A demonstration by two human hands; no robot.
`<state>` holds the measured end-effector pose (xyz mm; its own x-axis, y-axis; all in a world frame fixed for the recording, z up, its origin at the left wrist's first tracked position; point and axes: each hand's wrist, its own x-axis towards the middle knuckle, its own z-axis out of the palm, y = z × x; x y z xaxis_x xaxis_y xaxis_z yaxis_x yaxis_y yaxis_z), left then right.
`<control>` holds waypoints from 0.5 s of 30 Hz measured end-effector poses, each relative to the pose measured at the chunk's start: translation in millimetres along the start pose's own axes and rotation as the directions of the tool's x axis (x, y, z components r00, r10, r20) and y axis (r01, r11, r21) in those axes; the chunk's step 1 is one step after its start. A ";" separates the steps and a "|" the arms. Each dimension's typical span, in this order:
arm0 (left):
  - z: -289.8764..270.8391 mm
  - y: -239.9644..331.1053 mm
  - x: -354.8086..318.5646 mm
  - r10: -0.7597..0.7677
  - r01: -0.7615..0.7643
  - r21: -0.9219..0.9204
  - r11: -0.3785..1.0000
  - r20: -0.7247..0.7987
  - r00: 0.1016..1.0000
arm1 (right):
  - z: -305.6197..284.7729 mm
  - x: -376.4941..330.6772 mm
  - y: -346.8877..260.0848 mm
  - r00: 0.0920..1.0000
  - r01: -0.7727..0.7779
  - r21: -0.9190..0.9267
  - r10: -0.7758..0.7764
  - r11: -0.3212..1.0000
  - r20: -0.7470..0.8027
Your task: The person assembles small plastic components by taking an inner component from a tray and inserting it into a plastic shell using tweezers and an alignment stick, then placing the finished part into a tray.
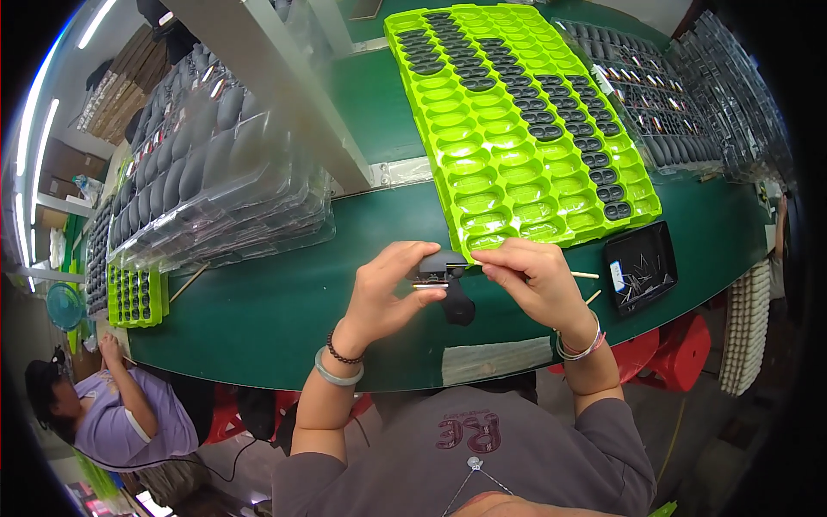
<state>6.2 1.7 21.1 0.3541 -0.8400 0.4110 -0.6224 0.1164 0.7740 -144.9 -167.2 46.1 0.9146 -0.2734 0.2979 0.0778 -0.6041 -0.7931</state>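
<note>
- I have two grips in view, both working over the near side of the one green table (392, 319).
- The left grip (383, 280) is closed around one dark device (433, 271), opened so that its inner parts show; it is held up just short of the large tray's near left corner.
- The right grip (538, 280) is pinched on one pale stick (586, 275), its fingertips at the right edge of the device; the stick's back end juts out to the right.
- One dark rounded piece (459, 306) shows just below the device; I cannot tell whether the two are joined.
- A second loose stick (593, 297) lies right of the right grip, and a third wooden stick (189, 283) lies far to the left.
- One large green tray (472, 185) fills the far middle, many of its hollows holding dark oval parts (617, 210), too many for me to count surely.
- One smaller-looking green tray (138, 320) stands at far left, also with dark parts in it.
- Two groups of clear plastic trays with dark grey pieces flank the work: a left stack (250, 228) and a right group (663, 103).
- One black box (668, 250), right of the large tray, holds thin sticks and bears one white label (617, 277), too small for me to read.
- Dark red lettering (469, 432) marks the wearer's grey shirt (543, 448).
- One co-worker (146, 418) in purple sits at left.
</note>
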 end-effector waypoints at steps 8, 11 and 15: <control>-0.4 3.6 -0.3 -0.010 0.010 -0.009 1.000 0.017 1.000 | 4.3 -3.2 6.6 0.998 -0.024 0.056 0.021 0.998 0.059; -1.1 3.2 -0.9 -0.018 0.018 -0.034 0.999 0.015 1.000 | 2.8 -2.2 6.9 0.996 -0.034 0.089 0.027 0.995 0.082; -2.2 3.4 -0.8 -0.022 0.022 -0.024 0.999 0.017 1.000 | 0.8 -1.2 3.8 0.995 -0.057 0.120 0.046 0.991 0.093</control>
<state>5.3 3.9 24.5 0.3553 -0.8514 0.3859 -0.5974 0.1107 0.7943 -145.4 -168.6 42.2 0.9500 -0.2306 0.2103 0.0723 -0.4929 -0.8671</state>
